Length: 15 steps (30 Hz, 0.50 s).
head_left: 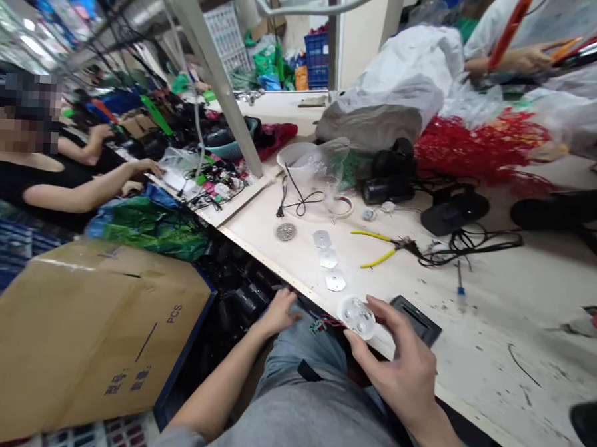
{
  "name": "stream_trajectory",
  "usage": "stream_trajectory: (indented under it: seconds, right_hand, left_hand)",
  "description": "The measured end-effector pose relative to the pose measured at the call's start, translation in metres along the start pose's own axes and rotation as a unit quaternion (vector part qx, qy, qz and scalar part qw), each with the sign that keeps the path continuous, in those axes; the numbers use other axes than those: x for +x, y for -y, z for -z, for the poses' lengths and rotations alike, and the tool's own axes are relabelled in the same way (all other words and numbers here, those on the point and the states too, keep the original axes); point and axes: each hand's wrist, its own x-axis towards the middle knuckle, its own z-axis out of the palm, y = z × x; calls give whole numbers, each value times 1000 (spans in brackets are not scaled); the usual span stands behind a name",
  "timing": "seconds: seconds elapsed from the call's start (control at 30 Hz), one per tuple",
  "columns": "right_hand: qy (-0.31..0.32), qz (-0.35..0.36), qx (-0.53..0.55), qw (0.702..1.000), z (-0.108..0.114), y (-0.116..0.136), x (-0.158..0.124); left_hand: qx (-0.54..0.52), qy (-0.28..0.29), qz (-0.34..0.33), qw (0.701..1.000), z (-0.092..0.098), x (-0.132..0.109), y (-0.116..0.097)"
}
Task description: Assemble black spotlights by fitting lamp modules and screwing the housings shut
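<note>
Right hand [395, 372], one lens [358, 318], three plates [329, 258]

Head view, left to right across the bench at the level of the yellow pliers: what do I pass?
Round mesh disc → silver metal plates → yellow-handled pliers → small blue-handled screwdriver

Three metal plates [328, 258], a pair of pliers [372, 235], apparently one screwdriver [460, 285].
</note>
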Motion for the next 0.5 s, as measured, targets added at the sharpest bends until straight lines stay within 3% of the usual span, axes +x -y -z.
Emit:
stream_trajectory:
  seconds: [0.1, 0.2, 0.27, 0.37, 0.43, 0.5]
  right_hand:
    - [-27, -82, 33, 996, 1, -3, -5]
    - [-77, -167, 54, 981, 5, -12, -5]
    - [-85, -219, 52, 971, 9, -20, -4]
    - [-25, -262, 26, 964, 8, -30, -4]
    - [37, -266, 33, 963, 0, -34, -5]
    - [95, -268, 71, 956, -14, -33, -6]
  left_hand:
    - [1, -24, 6, 1000, -20, 7, 3]
    - [-4, -54, 15, 998, -7, 5, 6]
    - [-12, -68, 18, 997, 21, -6, 6]
    - [-22, -85, 21, 996, 87, -35, -10]
    - [-11, -100, 24, 995, 135, -59, -37]
    - [34, -121, 12, 992, 178, -82, -79]
